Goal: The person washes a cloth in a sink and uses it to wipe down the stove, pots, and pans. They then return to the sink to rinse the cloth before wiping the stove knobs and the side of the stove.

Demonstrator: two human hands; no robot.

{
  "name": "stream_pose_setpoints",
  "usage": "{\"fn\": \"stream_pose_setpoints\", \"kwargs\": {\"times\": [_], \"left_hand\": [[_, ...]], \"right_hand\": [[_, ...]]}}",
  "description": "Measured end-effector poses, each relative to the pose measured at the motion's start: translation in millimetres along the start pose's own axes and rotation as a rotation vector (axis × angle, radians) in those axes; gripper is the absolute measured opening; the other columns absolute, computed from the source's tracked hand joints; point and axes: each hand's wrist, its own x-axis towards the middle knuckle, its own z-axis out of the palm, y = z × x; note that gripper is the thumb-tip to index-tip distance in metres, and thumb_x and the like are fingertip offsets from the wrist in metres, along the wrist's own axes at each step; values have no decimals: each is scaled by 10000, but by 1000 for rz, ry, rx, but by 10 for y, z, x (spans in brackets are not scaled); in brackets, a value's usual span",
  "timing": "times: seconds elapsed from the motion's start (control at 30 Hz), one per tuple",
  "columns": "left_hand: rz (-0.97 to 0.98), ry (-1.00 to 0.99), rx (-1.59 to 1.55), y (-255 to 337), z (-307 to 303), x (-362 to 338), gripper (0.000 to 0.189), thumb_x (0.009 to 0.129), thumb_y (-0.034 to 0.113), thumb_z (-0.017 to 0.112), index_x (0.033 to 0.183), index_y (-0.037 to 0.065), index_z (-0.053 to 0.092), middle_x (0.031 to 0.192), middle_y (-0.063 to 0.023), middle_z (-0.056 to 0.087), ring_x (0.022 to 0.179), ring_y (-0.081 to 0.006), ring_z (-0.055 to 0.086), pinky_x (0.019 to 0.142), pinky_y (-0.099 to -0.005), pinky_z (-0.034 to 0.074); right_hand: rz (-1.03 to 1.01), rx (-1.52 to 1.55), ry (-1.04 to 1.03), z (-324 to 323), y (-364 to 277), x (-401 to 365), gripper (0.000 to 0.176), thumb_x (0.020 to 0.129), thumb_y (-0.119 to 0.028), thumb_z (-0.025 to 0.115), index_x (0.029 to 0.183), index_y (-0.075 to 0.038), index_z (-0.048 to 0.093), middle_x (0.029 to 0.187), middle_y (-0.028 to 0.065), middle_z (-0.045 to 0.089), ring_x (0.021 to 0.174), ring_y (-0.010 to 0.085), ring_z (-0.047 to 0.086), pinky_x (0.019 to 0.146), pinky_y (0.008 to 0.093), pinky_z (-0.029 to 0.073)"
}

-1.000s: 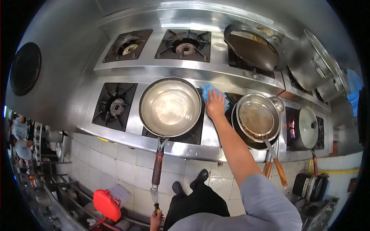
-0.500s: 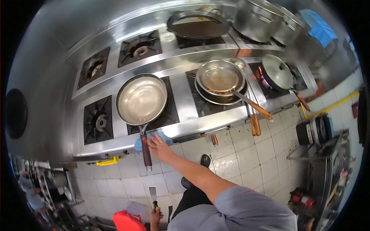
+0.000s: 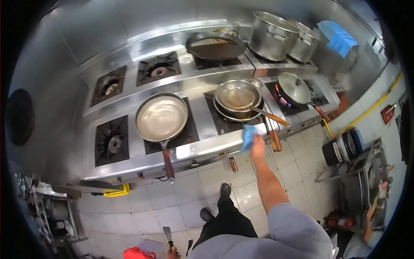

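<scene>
My right hand [image 3: 258,146] presses a blue cloth [image 3: 248,137] against the front edge of the steel stove [image 3: 202,149]. Just above it, a shallow pan with a wooden handle [image 3: 276,119] rests on other stacked pans. Low in the view, my left hand [image 3: 173,254] grips a scraper [image 3: 167,235] with a flat metal blade and a black and yellow handle. To the left, a wide frying pan [image 3: 162,117] sits on a burner, its dark red handle sticking out past the stove's edge.
A lidded pan [image 3: 295,89] stands over a lit flame at the right. Tall pots [image 3: 272,39] and a dark round pan [image 3: 215,48] occupy the back row. A yellow pipe [image 3: 366,113] runs along the right wall. Another person's arm [image 3: 368,224] shows at lower right.
My right hand has moved right along the stove's front edge with the cloth, from beside the frying pan's handle to below the stacked pans. My left hand still holds the scraper.
</scene>
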Motion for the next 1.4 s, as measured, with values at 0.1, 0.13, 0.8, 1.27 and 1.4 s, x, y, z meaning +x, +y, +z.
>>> {"fn": "stream_pose_setpoints", "kwargs": {"times": [0.1,0.13,0.8,1.27,1.4], "left_hand": [[41,-33,39,-66,-22,-174,424,896,405,522,1131,52,530,698,-64,566,549,-155,547,462,-298,462],[54,-41,30,-92,-19,-186,394,895,399,529,1103,65,547,624,-32,527,489,-136,501,426,-278,431],[65,-68,-88,857,-12,526,319,859,333,599,891,34,492,622,-65,546,452,-186,573,405,-287,490],[-49,49,232,53,-162,-304,319,856,357,595,904,48,537,619,-49,544,554,-149,561,493,-308,470],[-121,128,-19,19,-231,-414,325,865,364,582,966,58,539,620,-35,524,534,-140,530,471,-291,447]], "right_hand": [[238,269,15,178,133,-125,400,744,-49,568,1144,-32,554,1122,209,567,921,333,583,788,405,477],[288,410,-20,111,16,-234,384,725,-55,592,1106,-11,571,1024,200,619,835,312,611,729,394,497],[138,621,-154,33,-1379,-65,559,720,-152,686,1239,-53,501,1164,196,573,1108,330,535,955,367,417],[-348,310,-532,111,-1913,371,349,718,-154,666,1052,-67,611,1042,162,616,999,285,590,835,357,483],[-425,705,-228,-250,-2727,1128,415,710,-138,624,1113,-48,576,988,180,633,953,315,608,856,374,473]]}}
